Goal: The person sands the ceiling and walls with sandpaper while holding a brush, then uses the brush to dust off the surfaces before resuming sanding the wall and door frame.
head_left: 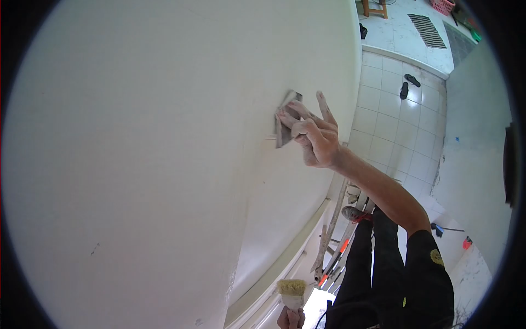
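Note:
My right hand reaches out to the pale wall, its fingers closed on a flat scraper blade. One finger sticks out away from the blade. The blade is smeared with whitish material and lies at or against the wall surface; exact contact is hard to tell. Low in the view, my left hand grips a wide brush with tan bristles pointing up and a whitish base. Most of the left hand is cut off by the bottom edge. White dust or filler coats the fingers of my right hand.
Below me, ladder-like rails and a shoe show beside the wall. Farther off are a tiled floor, black slippers, a striped mat, a wooden stool and a pink basket. Another wall stands right.

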`<state>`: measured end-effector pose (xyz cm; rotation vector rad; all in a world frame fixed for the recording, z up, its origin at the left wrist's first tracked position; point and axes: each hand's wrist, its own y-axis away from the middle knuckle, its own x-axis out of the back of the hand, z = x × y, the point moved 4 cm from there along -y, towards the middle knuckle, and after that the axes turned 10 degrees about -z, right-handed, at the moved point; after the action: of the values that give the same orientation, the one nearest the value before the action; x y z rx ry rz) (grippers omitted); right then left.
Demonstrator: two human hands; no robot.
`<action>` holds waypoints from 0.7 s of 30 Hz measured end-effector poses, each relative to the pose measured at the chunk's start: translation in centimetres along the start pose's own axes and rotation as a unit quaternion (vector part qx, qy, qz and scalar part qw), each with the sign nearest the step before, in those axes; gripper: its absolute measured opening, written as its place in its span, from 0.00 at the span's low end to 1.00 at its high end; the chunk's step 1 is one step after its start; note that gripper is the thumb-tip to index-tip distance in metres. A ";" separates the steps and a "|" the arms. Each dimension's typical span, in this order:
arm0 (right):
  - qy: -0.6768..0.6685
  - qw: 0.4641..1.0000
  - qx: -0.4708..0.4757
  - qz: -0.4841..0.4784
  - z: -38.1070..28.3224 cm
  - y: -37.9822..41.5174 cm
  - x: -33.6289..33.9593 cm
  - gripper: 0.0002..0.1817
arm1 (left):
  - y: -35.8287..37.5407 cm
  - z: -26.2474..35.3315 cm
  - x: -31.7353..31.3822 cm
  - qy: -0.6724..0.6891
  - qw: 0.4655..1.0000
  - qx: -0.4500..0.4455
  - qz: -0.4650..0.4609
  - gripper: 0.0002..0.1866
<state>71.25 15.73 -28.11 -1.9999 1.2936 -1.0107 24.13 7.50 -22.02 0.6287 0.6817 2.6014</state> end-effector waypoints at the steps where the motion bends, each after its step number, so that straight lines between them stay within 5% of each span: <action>1: 0.001 1.000 0.009 0.014 -0.5 -0.6 0.4 0.11 | 0.0 -0.5 0.0 0.002 1.000 0.003 0.000 0.18; 4: -0.025 0.999 0.006 0.044 -2.1 -1.9 0.6 0.10 | -0.8 -0.8 -0.7 -0.055 0.997 -0.002 0.051 0.19; 11: -0.018 0.995 0.053 0.083 -2.0 -4.6 0.7 0.09 | -1.3 -1.9 0.1 0.029 0.997 0.074 -0.016 0.19; 12: -0.024 0.995 0.054 0.078 -1.8 -4.5 0.4 0.04 | -1.9 -3.4 1.5 -0.132 0.990 -0.037 0.013 0.19; 13: -0.032 0.995 0.052 0.074 -1.6 -4.4 0.2 0.10 | -1.8 -2.9 1.6 -0.290 0.945 -0.146 0.043 0.18; 14: -0.035 0.994 0.032 0.100 -1.0 -3.4 -0.1 0.06 | -1.4 -3.0 2.1 -0.293 0.944 -0.145 0.043 0.18; 16: -0.029 0.997 0.019 0.074 0.1 -0.2 -1.1 0.06 | -1.7 -2.2 0.9 -0.024 0.999 -0.024 -0.005 0.18; 21: -0.039 0.996 0.032 0.075 -2.5 -4.1 0.0 0.12 | -2.3 0.7 -1.0 0.015 0.999 0.017 -0.024 0.16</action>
<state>71.23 17.21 -23.53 -1.8449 1.3302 -0.8837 25.91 9.17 -23.07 0.5760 0.7428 2.5648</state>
